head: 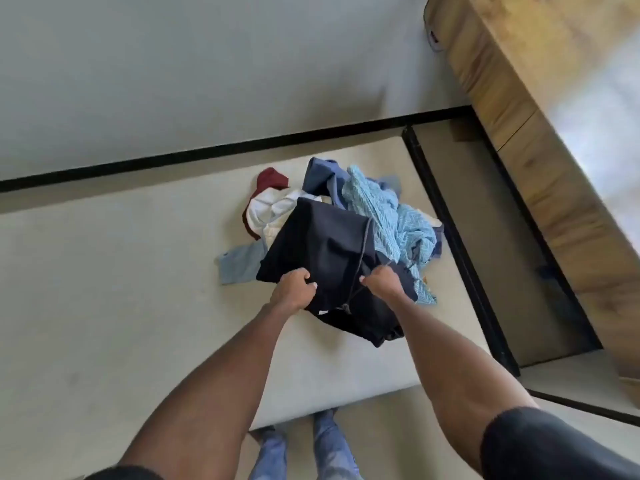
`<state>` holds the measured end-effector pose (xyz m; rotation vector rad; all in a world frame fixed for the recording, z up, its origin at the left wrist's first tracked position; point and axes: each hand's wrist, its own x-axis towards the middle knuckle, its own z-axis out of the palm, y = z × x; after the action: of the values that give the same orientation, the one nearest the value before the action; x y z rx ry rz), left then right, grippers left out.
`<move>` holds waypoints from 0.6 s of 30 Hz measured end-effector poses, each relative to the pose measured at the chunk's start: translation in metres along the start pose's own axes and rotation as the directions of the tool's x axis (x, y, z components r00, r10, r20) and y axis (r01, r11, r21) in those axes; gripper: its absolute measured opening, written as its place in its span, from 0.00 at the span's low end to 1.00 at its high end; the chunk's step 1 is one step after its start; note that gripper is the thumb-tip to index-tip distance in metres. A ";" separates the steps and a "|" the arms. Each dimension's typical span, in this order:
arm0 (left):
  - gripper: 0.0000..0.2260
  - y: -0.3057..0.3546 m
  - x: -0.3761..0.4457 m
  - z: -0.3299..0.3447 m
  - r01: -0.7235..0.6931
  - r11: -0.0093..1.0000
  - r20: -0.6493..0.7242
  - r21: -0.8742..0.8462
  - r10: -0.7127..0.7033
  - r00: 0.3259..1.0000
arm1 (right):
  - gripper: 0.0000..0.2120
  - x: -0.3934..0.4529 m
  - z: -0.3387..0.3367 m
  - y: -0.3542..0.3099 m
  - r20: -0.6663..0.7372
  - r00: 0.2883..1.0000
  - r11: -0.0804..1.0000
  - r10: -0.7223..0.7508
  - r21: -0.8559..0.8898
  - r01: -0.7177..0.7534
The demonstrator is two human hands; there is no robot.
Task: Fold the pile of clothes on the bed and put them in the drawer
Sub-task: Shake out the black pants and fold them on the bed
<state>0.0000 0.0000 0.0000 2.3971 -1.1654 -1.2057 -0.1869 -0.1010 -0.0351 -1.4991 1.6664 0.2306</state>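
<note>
A pile of clothes lies on the pale bed (138, 289), toward its right side. On top is a dark navy garment (322, 244) with a grey drawstring. My left hand (294, 287) grips its near left edge, and my right hand (382, 280) grips its near right edge by the drawstring. Behind it lie a light blue patterned garment (388, 216), a mid-blue garment (322, 176), a white piece (270, 207) and a maroon piece (272, 178). A pale blue sleeve (239, 265) sticks out at the pile's left.
A black bed frame rail (207, 157) runs along the far edge by the white wall. To the right stands a wooden cabinet (540, 140), with a narrow strip of floor (491, 216) between it and the bed. My legs in jeans (325, 441) stand at the bed's near edge.
</note>
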 end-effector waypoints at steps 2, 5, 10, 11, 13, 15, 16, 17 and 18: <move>0.19 0.001 0.014 0.003 0.063 0.998 0.020 -0.030 -0.062 0.998 | 0.12 0.018 -0.003 -0.006 -0.063 0.998 0.982 0.026 0.188 -0.014; 0.20 -0.001 0.029 0.009 0.136 0.989 0.042 -0.061 -0.134 0.990 | 0.26 0.044 0.001 -0.016 -0.086 0.993 0.954 0.078 0.296 -0.049; 0.34 -0.017 0.045 0.024 0.258 0.920 0.138 -0.295 -0.226 0.964 | 0.18 0.053 0.017 -0.028 -0.054 0.971 0.889 0.234 0.415 -0.192; 0.38 -0.021 0.049 0.026 0.282 0.896 0.161 -0.344 -0.240 0.957 | 0.11 0.050 0.020 -0.031 -0.041 0.982 0.874 0.184 0.465 -0.144; 0.45 -0.025 0.059 0.031 0.316 0.857 0.200 -0.408 -0.254 0.946 | 0.05 0.044 0.029 -0.034 -0.003 0.995 0.767 0.095 0.638 -0.072; 0.42 -0.022 0.069 0.039 0.311 0.868 0.205 -0.387 -0.247 0.947 | 0.06 0.038 0.031 -0.032 -0.065 0.993 0.697 0.094 0.717 -0.019; 0.35 -0.020 0.073 0.042 0.290 0.895 0.181 -0.339 -0.240 0.954 | 0.06 0.033 0.029 -0.031 -0.132 0.986 0.716 0.103 0.698 0.019; 0.26 -0.018 0.074 0.046 0.267 0.921 0.138 -0.284 -0.236 0.962 | 0.05 0.028 0.028 -0.026 -0.205 0.972 0.764 0.117 0.644 0.043; 0.20 -0.015 0.074 0.048 0.251 0.937 0.093 -0.243 -0.235 0.967 | 0.06 0.023 0.027 -0.019 -0.267 0.956 0.820 0.121 0.570 0.055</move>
<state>-0.0014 -0.0370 -0.0810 2.3703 -0.6906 -1.4175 -0.1554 -0.1049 -0.0602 -1.0693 1.7793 -0.4717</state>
